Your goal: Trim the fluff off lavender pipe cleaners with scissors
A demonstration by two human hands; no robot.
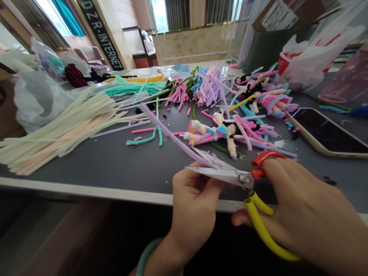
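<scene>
My right hand [304,207] holds scissors [227,174] with red and yellow handles, their blades parted and pointing left. A long lilac pipe cleaner [172,134] rises up and left from between the blades, its lower end at my left hand [198,203]. The fingers of my left hand are pinched together just below the blades, partly hidden by them. Just beyond the scissors, a doll of twisted pipe cleaners [221,132] lies on the grey table [129,165]. A bent teal piece [156,134] rests to its left.
Cream and peach pipe cleaners [57,134] spread over the left side. Colourful bundles [211,86] lie at the back. A phone [330,130], a pink doll [277,101] and a white plastic bag [310,57] are on the right. The table's pale front edge [86,189] runs near my hands.
</scene>
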